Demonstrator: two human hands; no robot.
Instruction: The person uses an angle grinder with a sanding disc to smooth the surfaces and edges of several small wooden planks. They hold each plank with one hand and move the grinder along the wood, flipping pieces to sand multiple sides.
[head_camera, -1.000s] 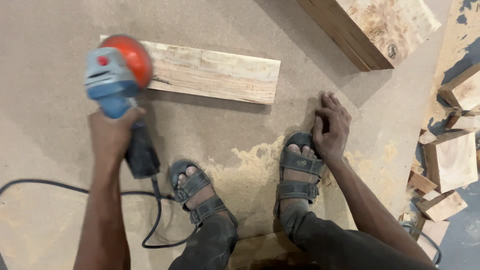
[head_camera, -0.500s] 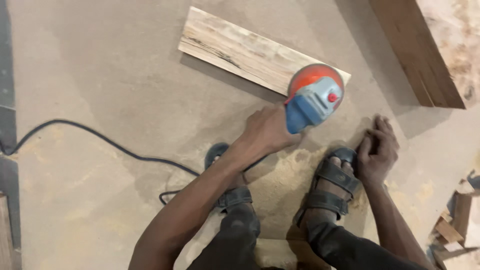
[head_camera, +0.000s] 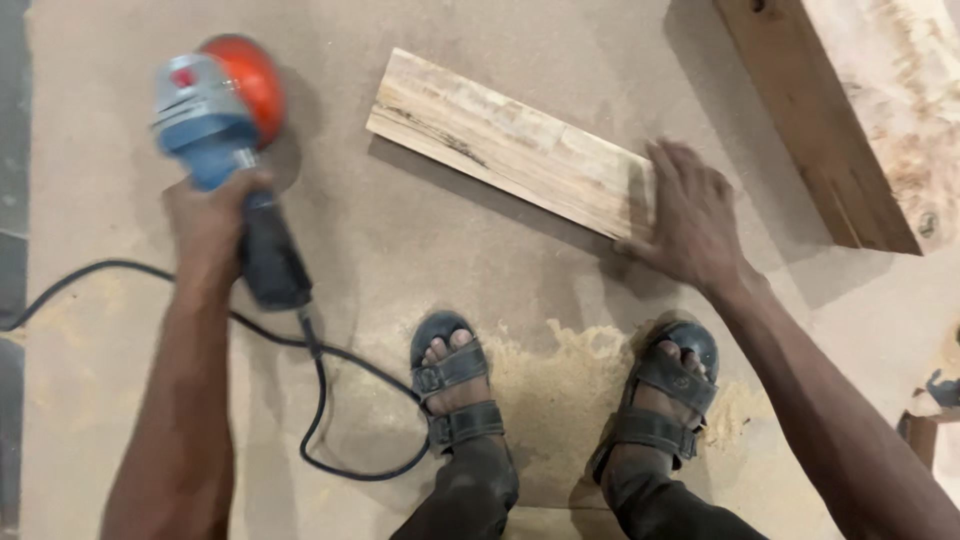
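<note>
My left hand (head_camera: 212, 222) grips the black handle of a blue and grey angle grinder (head_camera: 218, 125) with an orange sanding disc, held over the floor to the left of a pale wooden plank (head_camera: 500, 140). The plank lies flat on the floor at a slant. My right hand (head_camera: 688, 215) rests with spread fingers on the plank's right end. The grinder is apart from the plank.
The grinder's black cord (head_camera: 330, 400) loops across the floor by my left sandalled foot (head_camera: 455, 385). A sawdust pile (head_camera: 560, 380) lies between my feet. A thick timber block (head_camera: 860, 110) sits at the top right. Wood offcuts (head_camera: 930, 420) show at the right edge.
The grinder has swung from the plank's right end out to the left, clear of the plank. My right hand has moved from the floor by my foot onto the plank's right end.
</note>
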